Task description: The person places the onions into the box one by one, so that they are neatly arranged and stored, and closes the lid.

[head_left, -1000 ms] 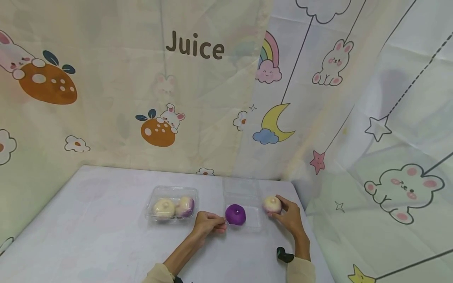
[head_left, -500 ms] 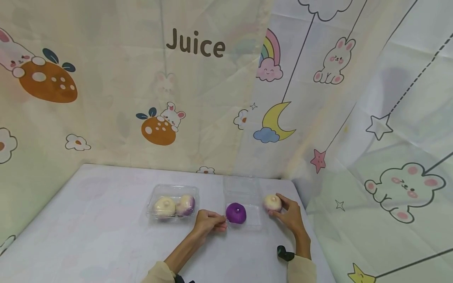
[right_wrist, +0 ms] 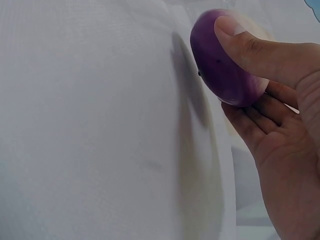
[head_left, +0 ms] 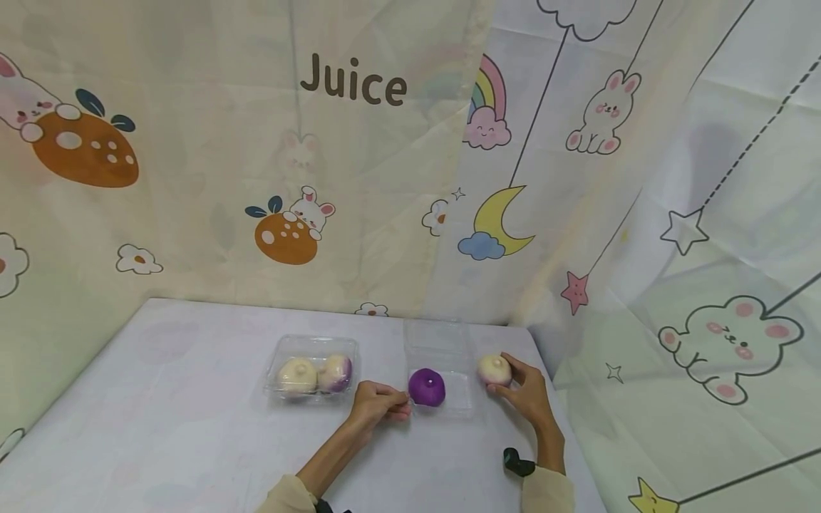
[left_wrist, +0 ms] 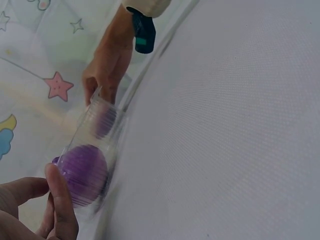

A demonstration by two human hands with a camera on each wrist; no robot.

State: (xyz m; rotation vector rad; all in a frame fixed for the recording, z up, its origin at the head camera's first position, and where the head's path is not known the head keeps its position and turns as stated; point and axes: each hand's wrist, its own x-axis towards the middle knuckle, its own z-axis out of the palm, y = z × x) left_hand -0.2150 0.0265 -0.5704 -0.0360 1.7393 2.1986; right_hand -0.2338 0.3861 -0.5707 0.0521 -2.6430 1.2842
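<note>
In the head view my right hand (head_left: 527, 392) holds a purple-and-white turnip (head_left: 494, 370) between thumb and fingers, just right of an open clear plastic box (head_left: 458, 393). The right wrist view shows the turnip's purple side (right_wrist: 220, 65) tilted toward the table, with the thumb (right_wrist: 250, 47) across it. A second turnip (head_left: 426, 387), purple side up, sits in the left part of the open box. My left hand (head_left: 380, 405) pinches the box's near left edge; in the left wrist view its thumb and fingers (left_wrist: 62, 205) meet beside the box wall.
A closed clear box (head_left: 311, 342) with two turnips (head_left: 298, 376) stands to the left on the white table (head_left: 192, 427). The open box's raised lid (head_left: 437, 336) lies toward the back. Printed curtains (head_left: 372, 157) hang behind the table and along its right side.
Both hands, the held turnip and the boxes keep nearly the same places. Only a slight shift of the head view shows.
</note>
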